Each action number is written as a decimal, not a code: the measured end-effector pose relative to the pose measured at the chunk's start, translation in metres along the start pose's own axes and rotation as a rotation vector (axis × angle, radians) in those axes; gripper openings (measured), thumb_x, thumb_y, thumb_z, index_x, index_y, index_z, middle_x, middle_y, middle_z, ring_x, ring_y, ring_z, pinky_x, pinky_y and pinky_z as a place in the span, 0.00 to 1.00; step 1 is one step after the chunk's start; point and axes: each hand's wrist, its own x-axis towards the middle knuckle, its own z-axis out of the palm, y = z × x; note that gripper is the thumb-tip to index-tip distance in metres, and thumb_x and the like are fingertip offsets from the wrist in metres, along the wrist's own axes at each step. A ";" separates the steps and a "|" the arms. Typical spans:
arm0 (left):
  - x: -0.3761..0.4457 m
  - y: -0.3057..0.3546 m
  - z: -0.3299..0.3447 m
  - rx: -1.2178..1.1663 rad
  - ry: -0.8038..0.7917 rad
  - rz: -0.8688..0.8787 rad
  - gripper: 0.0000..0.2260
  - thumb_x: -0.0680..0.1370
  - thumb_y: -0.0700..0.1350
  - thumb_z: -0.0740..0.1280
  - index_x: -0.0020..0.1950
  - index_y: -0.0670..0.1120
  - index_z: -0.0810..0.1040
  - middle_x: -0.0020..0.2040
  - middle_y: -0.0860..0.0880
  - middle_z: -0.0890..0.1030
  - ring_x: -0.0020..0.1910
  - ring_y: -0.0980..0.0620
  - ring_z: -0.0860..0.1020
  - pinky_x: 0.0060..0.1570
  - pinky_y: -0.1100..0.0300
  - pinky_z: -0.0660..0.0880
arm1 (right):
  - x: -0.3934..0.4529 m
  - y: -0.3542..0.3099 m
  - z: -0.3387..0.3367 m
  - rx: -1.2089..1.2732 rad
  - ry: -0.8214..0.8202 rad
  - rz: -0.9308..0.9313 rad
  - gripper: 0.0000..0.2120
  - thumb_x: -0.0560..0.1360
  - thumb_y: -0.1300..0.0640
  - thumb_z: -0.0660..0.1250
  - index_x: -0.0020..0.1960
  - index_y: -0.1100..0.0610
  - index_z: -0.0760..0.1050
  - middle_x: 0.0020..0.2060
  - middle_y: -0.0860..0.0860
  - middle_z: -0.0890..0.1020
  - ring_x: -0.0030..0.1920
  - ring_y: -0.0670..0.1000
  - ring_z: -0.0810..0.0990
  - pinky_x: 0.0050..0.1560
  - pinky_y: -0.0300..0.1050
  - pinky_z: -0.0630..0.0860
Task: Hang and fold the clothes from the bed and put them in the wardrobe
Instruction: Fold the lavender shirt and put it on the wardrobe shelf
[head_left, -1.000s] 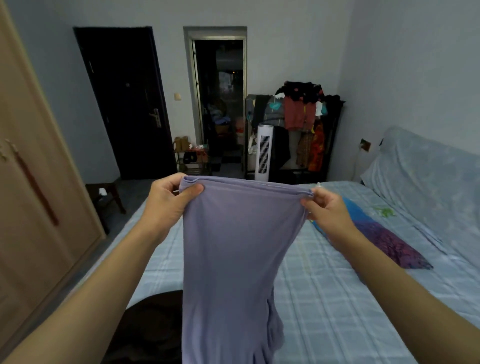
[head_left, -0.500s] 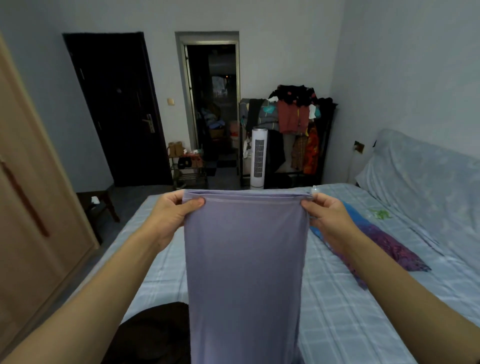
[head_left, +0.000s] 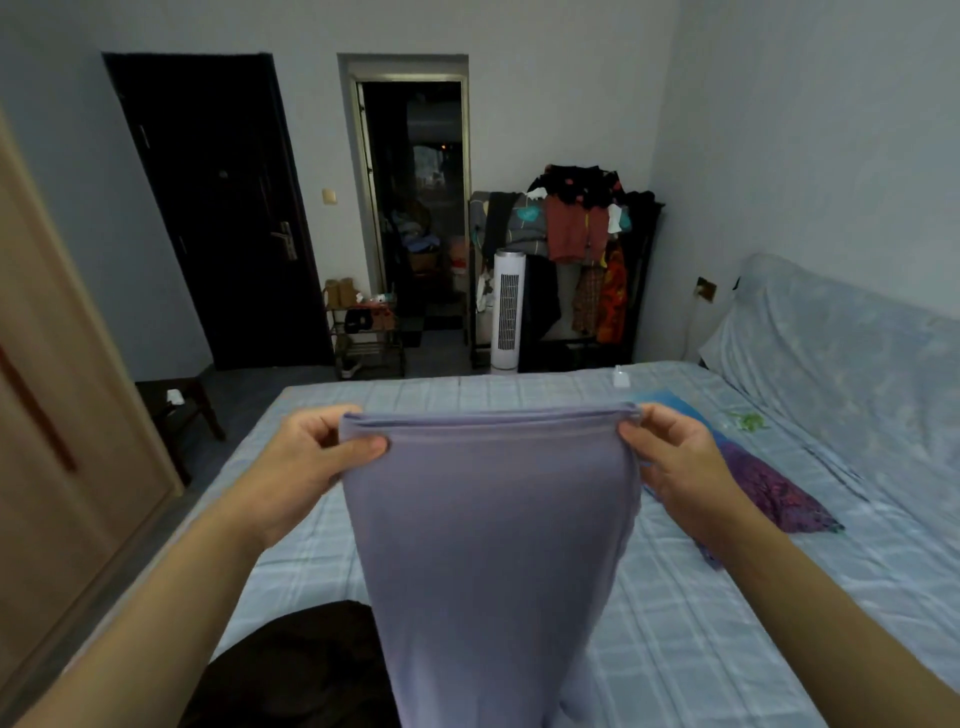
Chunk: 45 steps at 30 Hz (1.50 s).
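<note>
Both hands hold up a lavender garment (head_left: 488, 519) in the air over the bed (head_left: 701, 613), at the centre of the view. The left hand (head_left: 306, 462) pinches the top hem at 9 o'clock, with the thumb pressed on the front of the cloth and the other fingers curled behind it. The right hand (head_left: 675, 462) pinches the other corner of the hem at 3 o'clock in the same way. The hem is pulled flat between the two hands, and the cloth hangs straight down past the lower edge of the view.

A dark garment (head_left: 291, 670) lies on the checked bed sheet at 7 o'clock, just beside the hanging cloth. A purple patterned garment (head_left: 774, 488) lies on the bed at 3 o'clock, behind the right hand. The wooden wardrobe (head_left: 57, 441) stands at 9 o'clock. A clothes rack (head_left: 582, 244) full of clothes and a white tower fan (head_left: 506, 312) stand at 12 to 1 o'clock by the far wall.
</note>
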 end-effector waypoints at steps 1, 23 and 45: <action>-0.007 -0.006 -0.001 -0.023 -0.033 -0.036 0.17 0.67 0.51 0.80 0.48 0.41 0.85 0.46 0.41 0.84 0.47 0.45 0.83 0.43 0.59 0.80 | -0.009 0.005 -0.002 0.013 -0.017 0.016 0.27 0.58 0.39 0.80 0.49 0.56 0.82 0.45 0.55 0.84 0.44 0.51 0.82 0.41 0.44 0.79; 0.179 -0.087 0.017 -0.135 0.237 -0.254 0.06 0.77 0.37 0.70 0.52 0.41 0.84 0.46 0.45 0.86 0.45 0.49 0.84 0.44 0.56 0.80 | 0.148 0.095 -0.025 0.055 0.219 0.285 0.04 0.79 0.62 0.65 0.49 0.57 0.78 0.38 0.52 0.80 0.39 0.50 0.75 0.40 0.43 0.73; 0.042 -0.065 0.070 0.017 0.297 -0.109 0.06 0.78 0.37 0.68 0.52 0.41 0.84 0.49 0.43 0.86 0.47 0.51 0.82 0.52 0.54 0.79 | 0.028 0.044 -0.070 -0.063 0.011 0.013 0.07 0.77 0.63 0.67 0.44 0.53 0.81 0.38 0.47 0.83 0.40 0.46 0.78 0.43 0.42 0.76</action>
